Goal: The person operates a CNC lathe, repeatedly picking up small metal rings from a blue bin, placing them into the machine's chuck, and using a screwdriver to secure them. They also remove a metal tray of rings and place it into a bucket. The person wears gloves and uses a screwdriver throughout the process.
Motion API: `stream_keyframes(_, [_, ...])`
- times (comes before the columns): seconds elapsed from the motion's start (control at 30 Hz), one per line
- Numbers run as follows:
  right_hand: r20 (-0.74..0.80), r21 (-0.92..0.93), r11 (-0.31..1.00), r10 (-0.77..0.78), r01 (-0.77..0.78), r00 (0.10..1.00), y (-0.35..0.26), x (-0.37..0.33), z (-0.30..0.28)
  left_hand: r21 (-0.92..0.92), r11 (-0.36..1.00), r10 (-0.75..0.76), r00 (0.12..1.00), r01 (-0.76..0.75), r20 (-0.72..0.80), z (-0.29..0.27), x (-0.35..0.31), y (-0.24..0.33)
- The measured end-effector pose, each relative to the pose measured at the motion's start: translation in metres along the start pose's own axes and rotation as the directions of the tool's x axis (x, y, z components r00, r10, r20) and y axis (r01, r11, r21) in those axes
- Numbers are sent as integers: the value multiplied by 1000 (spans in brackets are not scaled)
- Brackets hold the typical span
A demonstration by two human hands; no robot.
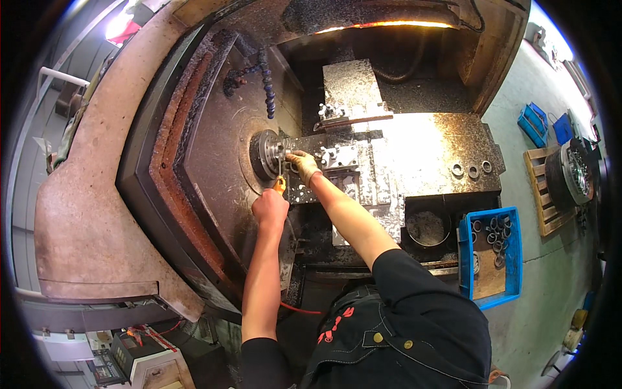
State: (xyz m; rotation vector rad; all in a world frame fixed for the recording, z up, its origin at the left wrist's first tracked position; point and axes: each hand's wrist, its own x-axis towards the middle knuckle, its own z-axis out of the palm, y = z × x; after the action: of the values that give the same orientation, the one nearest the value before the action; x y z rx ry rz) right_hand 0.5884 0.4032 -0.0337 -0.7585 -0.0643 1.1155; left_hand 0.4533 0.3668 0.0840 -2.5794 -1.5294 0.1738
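Observation:
In front of the lathe chuck (264,155), my left hand (271,208) is closed around an orange-bodied air gun (280,184). Its thin nozzle points up at the chuck's face. My right hand (302,166), in a tan work glove, reaches to the right side of the chuck with its fingers curled. What sits in those fingers is too small to make out, though a ring-like edge shows beside them. Just right of the glove is a metal tool holder block (340,157) with bolts. A blue segmented coolant hose (267,87) hangs above the chuck.
Three metal rings (473,172) lie on the chip-strewn machine bed. A blue crate (518,259) at the right holds several more rings. A round chip-filled pan (427,229) sits below the bed. A red air hose (301,310) runs near my waist. A wooden pallet (543,194) stands farther right.

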Motion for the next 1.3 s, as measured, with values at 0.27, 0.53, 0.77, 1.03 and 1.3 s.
stream_keyframes(0.27, [4,59,998,-31,30,1000,3,3,-3,-41,999,-4,1000,4,4,-2,0,-5])
stream_keyframes(0.53, [-35,13,1000,3,-2,999,9,9,-4,-8,1000,22,1000,-22,-1,4,2,-10])
stream_keyframes(0.77, [10,1,998,-58,58,998,11,20,-14,-31,999,43,999,-44,-19,1,0,-4])
stream_keyframes(1.03, [-2,49,999,3,-3,1000,8,8,-5,-112,994,-2,1000,2,0,0,-4,-9])
stream_keyframes(1.3, [-18,-14,1000,-8,8,1000,2,7,-3,-114,993,-5,1000,5,1,2,-3,-9])
